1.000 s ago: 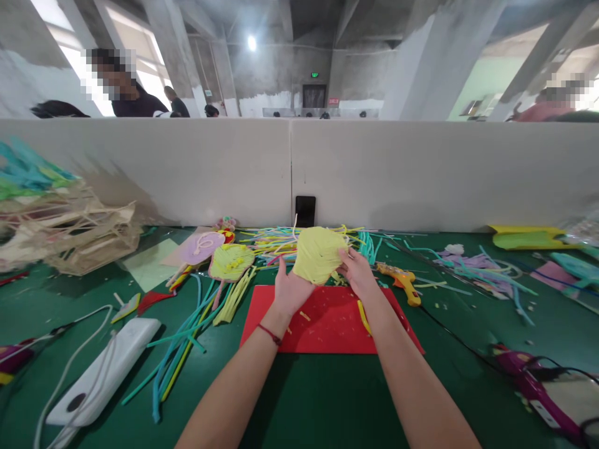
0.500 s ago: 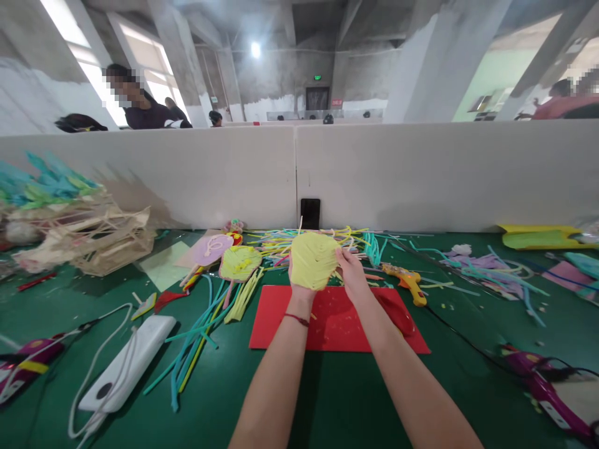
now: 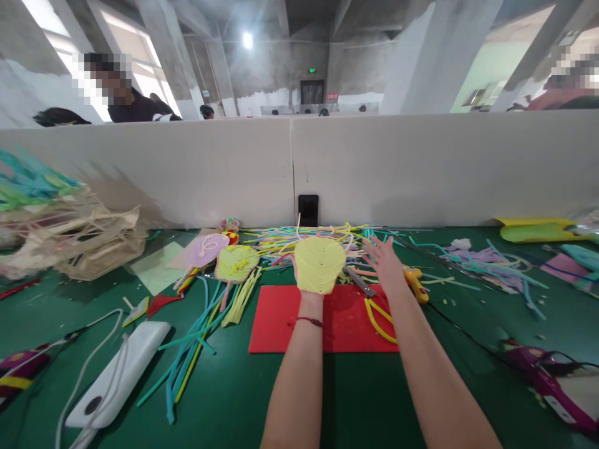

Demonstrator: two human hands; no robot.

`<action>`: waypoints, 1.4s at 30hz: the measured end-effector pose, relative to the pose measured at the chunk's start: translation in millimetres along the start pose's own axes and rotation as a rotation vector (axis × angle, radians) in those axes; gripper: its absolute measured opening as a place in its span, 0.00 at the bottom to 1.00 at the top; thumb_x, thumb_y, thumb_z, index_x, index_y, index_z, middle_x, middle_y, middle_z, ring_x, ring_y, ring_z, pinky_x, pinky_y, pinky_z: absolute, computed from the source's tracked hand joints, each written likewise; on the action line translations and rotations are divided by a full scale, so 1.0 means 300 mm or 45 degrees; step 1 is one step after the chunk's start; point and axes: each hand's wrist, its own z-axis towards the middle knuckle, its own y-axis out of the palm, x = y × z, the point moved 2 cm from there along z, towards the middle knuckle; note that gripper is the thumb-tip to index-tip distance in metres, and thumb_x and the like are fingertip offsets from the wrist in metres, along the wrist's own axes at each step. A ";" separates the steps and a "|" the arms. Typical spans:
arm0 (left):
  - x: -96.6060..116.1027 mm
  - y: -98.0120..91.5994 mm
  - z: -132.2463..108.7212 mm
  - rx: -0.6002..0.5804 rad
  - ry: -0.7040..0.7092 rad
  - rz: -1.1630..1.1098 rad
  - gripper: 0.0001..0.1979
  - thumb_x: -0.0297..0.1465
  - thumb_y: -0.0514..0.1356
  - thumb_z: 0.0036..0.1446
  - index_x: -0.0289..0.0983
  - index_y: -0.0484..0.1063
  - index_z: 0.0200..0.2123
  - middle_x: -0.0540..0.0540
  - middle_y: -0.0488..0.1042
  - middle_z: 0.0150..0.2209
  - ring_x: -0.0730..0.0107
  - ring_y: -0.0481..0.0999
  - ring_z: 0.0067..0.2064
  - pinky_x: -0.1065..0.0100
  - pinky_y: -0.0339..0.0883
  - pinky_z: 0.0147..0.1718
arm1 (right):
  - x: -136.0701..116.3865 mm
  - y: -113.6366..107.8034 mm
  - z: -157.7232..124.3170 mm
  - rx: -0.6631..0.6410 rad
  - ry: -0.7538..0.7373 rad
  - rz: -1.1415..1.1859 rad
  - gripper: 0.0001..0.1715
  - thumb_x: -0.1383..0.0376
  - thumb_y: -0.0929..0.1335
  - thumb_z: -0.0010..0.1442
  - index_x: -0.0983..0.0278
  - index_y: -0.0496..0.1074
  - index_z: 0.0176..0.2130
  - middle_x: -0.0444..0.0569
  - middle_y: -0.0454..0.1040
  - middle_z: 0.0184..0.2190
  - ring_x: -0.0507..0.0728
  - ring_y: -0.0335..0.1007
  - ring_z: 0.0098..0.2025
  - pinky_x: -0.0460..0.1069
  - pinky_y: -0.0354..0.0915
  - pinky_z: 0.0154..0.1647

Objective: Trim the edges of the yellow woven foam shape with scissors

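Observation:
My left hand (image 3: 311,299) holds up a flat, rounded yellow piece (image 3: 321,265) with a ridged surface, which hides most of its fingers. My right hand (image 3: 384,262) has let go of it and reaches to the right, fingers spread and empty. It hovers near a yellow-orange glue gun (image 3: 417,285) and the right end of a pile of coloured strips (image 3: 276,240). Scissors with yellow handles (image 3: 374,319) lie on a red board (image 3: 276,324), partly covered by my right arm.
Left of the board lie a yellow-green round piece on a stick (image 3: 236,264), a lilac disc (image 3: 201,251), blue strips (image 3: 180,368) and a white power strip (image 3: 121,374). A phone (image 3: 308,210) leans on the partition (image 3: 210,174). Purple tools (image 3: 545,380) lie at right.
My right hand has left the yellow piece, moved right and spread its fingers. The scissors on the board now show. My left hand keeps the piece, slightly further right.

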 end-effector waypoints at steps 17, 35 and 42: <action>0.020 0.019 -0.010 0.191 0.021 0.175 0.31 0.52 0.33 0.58 0.54 0.53 0.61 0.53 0.55 0.64 0.60 0.59 0.61 0.51 0.54 0.56 | -0.068 -0.154 0.022 0.094 -0.080 0.008 0.30 0.41 0.54 0.59 0.56 0.72 0.40 0.51 0.73 0.50 0.58 0.68 0.52 0.54 0.67 0.48; -0.008 0.029 -0.005 0.107 -0.274 0.009 0.35 0.50 0.33 0.60 0.38 0.57 0.61 0.42 0.61 0.61 0.55 0.60 0.60 0.54 0.57 0.55 | -0.024 0.143 -0.108 -0.149 -0.082 -0.203 0.19 0.56 0.76 0.36 0.62 0.72 0.28 0.41 0.74 0.23 0.51 0.65 0.22 0.44 0.57 0.18; 0.082 0.062 -0.014 0.035 -0.280 0.111 0.36 0.56 0.42 0.55 0.40 0.61 0.58 0.41 0.64 0.59 0.54 0.56 0.63 0.48 0.52 0.58 | -0.061 0.195 -0.155 0.161 -0.353 -0.092 0.16 0.56 0.72 0.44 0.60 0.68 0.32 0.43 0.73 0.29 0.54 0.69 0.28 0.47 0.65 0.22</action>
